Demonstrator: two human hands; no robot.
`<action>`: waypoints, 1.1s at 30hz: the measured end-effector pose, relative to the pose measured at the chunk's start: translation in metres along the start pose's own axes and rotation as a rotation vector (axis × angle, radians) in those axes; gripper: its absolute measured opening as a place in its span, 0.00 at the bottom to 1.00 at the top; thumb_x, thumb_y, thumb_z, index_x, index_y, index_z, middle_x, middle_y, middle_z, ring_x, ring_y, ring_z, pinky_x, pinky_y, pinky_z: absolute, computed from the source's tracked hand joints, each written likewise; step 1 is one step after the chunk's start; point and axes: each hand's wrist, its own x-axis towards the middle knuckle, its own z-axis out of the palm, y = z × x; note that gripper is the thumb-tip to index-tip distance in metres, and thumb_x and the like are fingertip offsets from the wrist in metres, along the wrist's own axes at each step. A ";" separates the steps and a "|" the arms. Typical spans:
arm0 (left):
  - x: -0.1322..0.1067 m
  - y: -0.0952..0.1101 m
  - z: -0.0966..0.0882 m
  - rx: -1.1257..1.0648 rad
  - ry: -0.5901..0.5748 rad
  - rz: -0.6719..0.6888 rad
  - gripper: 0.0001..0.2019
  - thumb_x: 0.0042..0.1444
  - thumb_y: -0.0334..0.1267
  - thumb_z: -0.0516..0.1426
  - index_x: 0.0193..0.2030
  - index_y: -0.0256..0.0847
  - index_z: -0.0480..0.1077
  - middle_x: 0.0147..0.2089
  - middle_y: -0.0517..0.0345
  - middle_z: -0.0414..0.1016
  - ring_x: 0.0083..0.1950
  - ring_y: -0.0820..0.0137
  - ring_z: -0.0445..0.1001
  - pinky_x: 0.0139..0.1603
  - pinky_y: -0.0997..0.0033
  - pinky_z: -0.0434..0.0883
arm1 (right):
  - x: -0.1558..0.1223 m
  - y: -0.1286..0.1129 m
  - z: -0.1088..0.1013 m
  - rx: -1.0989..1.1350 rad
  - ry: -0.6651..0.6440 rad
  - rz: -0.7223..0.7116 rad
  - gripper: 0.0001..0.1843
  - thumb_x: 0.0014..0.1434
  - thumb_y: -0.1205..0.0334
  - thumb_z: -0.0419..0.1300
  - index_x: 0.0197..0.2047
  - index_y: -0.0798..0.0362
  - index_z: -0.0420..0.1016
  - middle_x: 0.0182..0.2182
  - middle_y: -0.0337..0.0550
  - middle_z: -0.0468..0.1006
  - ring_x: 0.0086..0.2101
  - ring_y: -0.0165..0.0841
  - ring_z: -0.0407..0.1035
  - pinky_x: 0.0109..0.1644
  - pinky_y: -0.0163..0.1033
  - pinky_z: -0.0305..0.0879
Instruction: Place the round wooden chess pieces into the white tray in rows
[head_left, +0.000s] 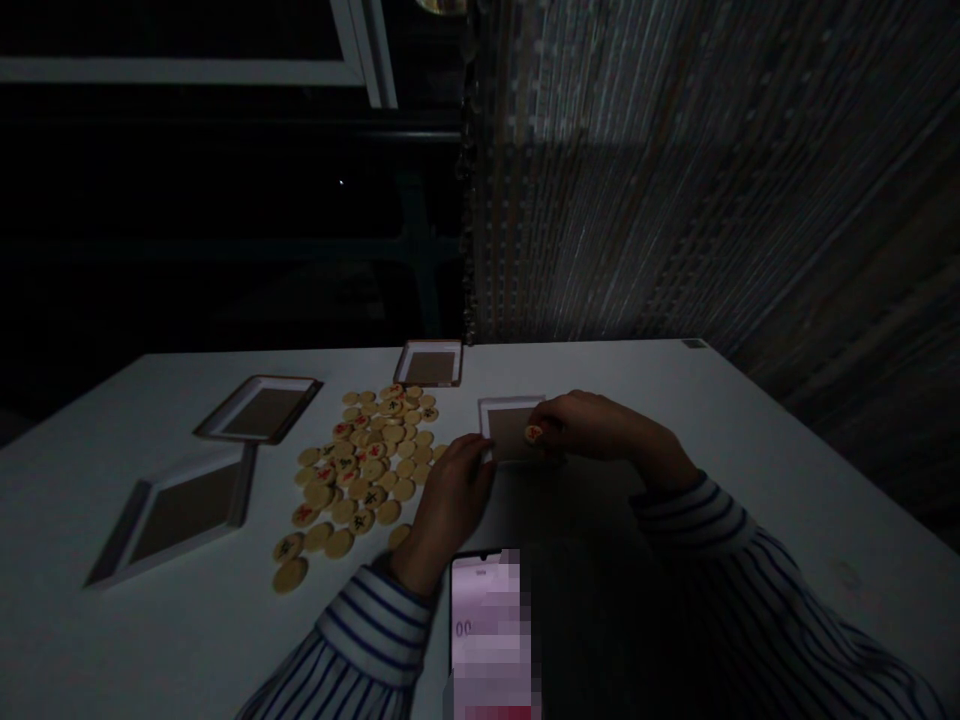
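Between thumb and fingers, my right hand (592,425) pinches a Chinese chess piece (533,433) with a red character on it. The piece is over the right part of a small shallow white box (512,402) with a grey-brown bottom. My left hand (455,492) grips that box at its left side, its fingertips partly hidden. To the left of my left hand lies a loose heap of round wooden Chinese chess pieces (373,470), some showing red or black characters, others blank side up.
Three more shallow boxes stand on the white table (750,480): one behind the heap (429,368), a brown-edged one (259,408) and a larger white one (180,510) at left. A lit phone (487,630) lies in front. Bead curtains (600,180) hang behind; the room is dark.
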 end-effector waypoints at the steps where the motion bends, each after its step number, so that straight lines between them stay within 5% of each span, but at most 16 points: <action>1: 0.000 0.000 0.000 0.005 -0.004 -0.004 0.13 0.55 0.32 0.52 0.47 0.39 0.69 0.49 0.49 0.72 0.50 0.65 0.70 0.53 0.61 0.68 | 0.000 0.000 0.000 -0.006 -0.003 0.004 0.16 0.58 0.53 0.50 0.32 0.51 0.75 0.28 0.43 0.76 0.27 0.31 0.66 0.30 0.35 0.55; 33: 0.000 -0.001 0.001 0.045 -0.007 0.006 0.13 0.55 0.31 0.52 0.47 0.38 0.69 0.48 0.50 0.72 0.49 0.66 0.70 0.53 0.62 0.68 | 0.012 0.003 0.016 -0.130 -0.064 -0.088 0.14 0.57 0.57 0.53 0.34 0.55 0.76 0.31 0.45 0.78 0.29 0.31 0.68 0.30 0.35 0.54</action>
